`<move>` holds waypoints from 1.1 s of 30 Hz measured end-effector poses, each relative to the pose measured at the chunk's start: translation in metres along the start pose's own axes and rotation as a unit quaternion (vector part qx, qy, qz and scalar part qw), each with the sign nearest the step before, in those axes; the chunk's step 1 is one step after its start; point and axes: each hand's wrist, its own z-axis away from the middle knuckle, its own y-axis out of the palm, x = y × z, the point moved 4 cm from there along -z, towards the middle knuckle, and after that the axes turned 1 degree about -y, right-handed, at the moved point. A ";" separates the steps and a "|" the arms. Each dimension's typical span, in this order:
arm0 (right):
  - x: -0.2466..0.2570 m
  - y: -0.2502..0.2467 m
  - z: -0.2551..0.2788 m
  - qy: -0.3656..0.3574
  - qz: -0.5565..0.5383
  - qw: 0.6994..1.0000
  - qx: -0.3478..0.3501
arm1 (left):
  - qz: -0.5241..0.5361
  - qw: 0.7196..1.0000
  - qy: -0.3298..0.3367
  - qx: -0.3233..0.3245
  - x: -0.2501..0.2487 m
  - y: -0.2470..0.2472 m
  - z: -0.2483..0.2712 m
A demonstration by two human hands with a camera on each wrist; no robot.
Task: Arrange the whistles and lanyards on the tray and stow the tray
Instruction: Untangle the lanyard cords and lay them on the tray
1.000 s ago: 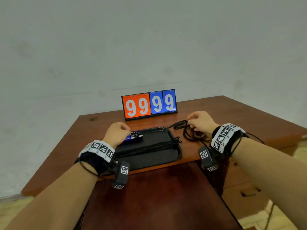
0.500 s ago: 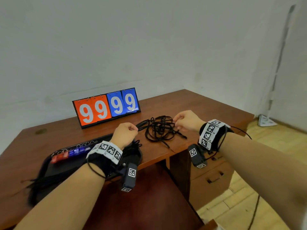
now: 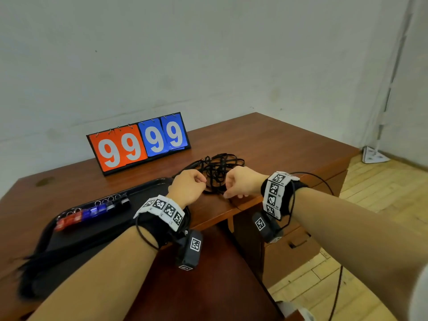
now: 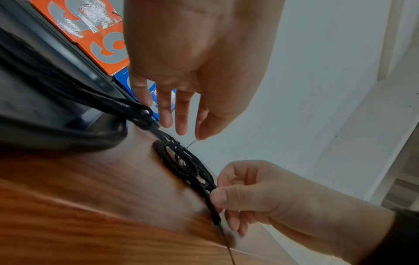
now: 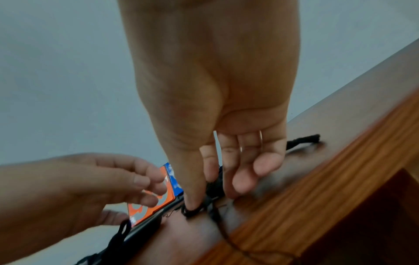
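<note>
A black tray (image 3: pixel 115 224) lies at the left of the desk, with a row of red, blue and black whistles (image 3: pixel 92 212) along its back. Straightened black lanyards (image 3: pixel 69 251) lie across its front. Right of the tray, a tangle of black lanyards (image 3: pixel 217 167) rests on the desk. My right hand (image 3: pixel 236 184) pinches one cord of the tangle (image 5: pixel 197 209) between thumb and fingers, low on the desk. My left hand (image 3: pixel 188 186) hovers at the tangle's left edge, its fingers (image 4: pixel 181 116) hanging loosely curled just above the cords (image 4: pixel 188 165).
A flip scoreboard (image 3: pixel 139 142) reading 99 99 stands behind the tray and the tangle. The desk's front edge (image 3: pixel 243 205) runs just below my hands, with drawers (image 3: pixel 294 246) under it at the right. White walls close the back and the right.
My left hand has left the whistles on the tray and moved right to the tangle. My right hand has stayed on the tangle and now pinches a cord. The head view has swung right.
</note>
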 end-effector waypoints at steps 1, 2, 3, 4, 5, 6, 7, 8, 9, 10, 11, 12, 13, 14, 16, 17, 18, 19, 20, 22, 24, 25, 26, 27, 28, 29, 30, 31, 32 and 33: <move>0.002 0.003 -0.002 0.001 0.012 1.000 0.008 | -0.002 1.000 0.001 -0.003 0.000 0.000 0.000; 0.004 0.006 -0.003 0.000 0.020 1.000 0.017 | -0.004 1.000 0.002 -0.005 -0.001 0.001 0.000; 0.006 0.009 -0.004 -0.001 0.022 0.999 0.025 | -0.005 1.000 0.004 -0.005 -0.001 0.001 -0.001; 0.007 0.011 -0.006 -0.002 0.019 0.999 0.030 | -0.006 1.000 0.005 -0.006 -0.002 0.001 -0.001; 0.008 0.011 -0.007 -0.001 0.010 0.999 0.030 | -0.005 1.000 0.006 -0.008 -0.003 0.001 -0.002; 0.009 0.010 -0.008 0.002 -0.012 1.000 0.023 | 0.000 1.000 0.008 -0.010 -0.004 0.000 -0.002; 0.010 0.007 -0.009 0.006 -0.052 0.999 0.009 | 0.009 1.000 0.013 -0.013 -0.005 -0.001 -0.002; 0.010 0.002 -0.009 0.010 -0.104 0.994 -0.011 | 0.024 0.999 0.017 -0.017 -0.007 -0.001 -0.003; 0.010 -0.004 -0.009 0.016 -0.161 0.986 -0.036 | 0.042 0.999 0.022 -0.019 -0.008 -0.001 -0.004; 0.010 -0.011 -0.007 0.023 -0.221 0.973 -0.062 | 0.061 0.998 0.027 -0.022 -0.011 -0.002 -0.004; 0.011 -0.017 -0.005 0.032 -0.289 0.953 -0.083 | 0.080 0.996 0.029 -0.025 -0.014 -0.002 -0.004; 0.012 -0.021 -0.004 0.039 -0.359 0.928 -0.095 | 0.099 0.994 0.029 -0.029 -0.016 -0.002 -0.004; 0.013 -0.025 -0.002 0.043 -0.421 0.901 -0.098 | 0.119 0.992 0.029 -0.033 -0.019 -0.002 -0.004; 0.014 -0.027 -0.001 0.046 -0.469 0.877 -0.097 | 0.139 0.989 0.029 -0.035 -0.022 -0.002 -0.005; 0.017 -0.030 0.001 0.051 -0.520 0.848 -0.090 | 0.179 0.983 0.025 -0.030 -0.028 -0.001 -0.005; 0.018 -0.031 0.001 0.053 -0.529 0.842 -0.087 | 0.195 0.980 0.024 -0.025 -0.030 0.000 -0.005; 0.020 -0.031 0.002 0.052 -0.534 0.840 -0.084 | 0.207 0.978 0.025 -0.021 -0.033 0.000 -0.005; 0.021 -0.030 0.002 0.050 -0.535 0.840 -0.081 | 0.215 0.976 0.026 -0.016 -0.036 0.000 -0.004; 0.022 -0.029 0.002 0.048 -0.530 0.843 -0.078 | 0.217 0.976 0.028 -0.011 -0.038 0.000 -0.004; 0.023 -0.028 0.001 0.044 -0.507 0.858 -0.074 | 0.211 0.977 0.034 -0.018 -0.040 0.000 -0.004; 0.025 -0.027 0.000 0.038 -0.480 0.874 -0.068 | 0.192 0.980 0.043 -0.036 -0.039 -0.002 -0.005; 0.026 -0.027 0.000 0.033 -0.470 0.880 -0.065 | 0.182 0.981 0.049 -0.043 -0.038 -0.003 -0.006; 0.027 -0.027 0.000 0.029 -0.461 0.885 -0.062 | 0.175 0.982 0.054 -0.050 -0.037 -0.005 -0.006; 0.027 -0.027 0.000 0.026 -0.452 0.890 -0.062 | 0.175 0.981 0.057 -0.056 -0.037 -0.008 -0.007; 0.028 -0.029 0.001 0.024 -0.438 0.896 -0.068 | 0.178 0.980 0.058 -0.064 -0.036 -0.012 -0.007; 0.027 -0.031 0.001 0.023 -0.417 0.905 -0.086 | 0.179 0.980 0.057 -0.070 -0.034 -0.016 -0.008; 0.027 -0.034 0.002 0.021 -0.386 0.915 -0.113 | 0.176 0.980 0.054 -0.073 -0.033 -0.020 -0.009; 0.027 -0.038 0.002 0.015 -0.350 0.926 -0.144 | 0.169 0.981 0.053 -0.075 -0.032 -0.024 -0.009; 0.028 -0.041 0.002 0.002 -0.316 0.934 -0.168 | 0.158 0.983 0.053 -0.074 -0.032 -0.028 -0.008; 0.031 -0.043 0.002 -0.021 -0.293 0.939 -0.178 | 0.148 0.985 0.056 -0.073 -0.032 -0.031 -0.008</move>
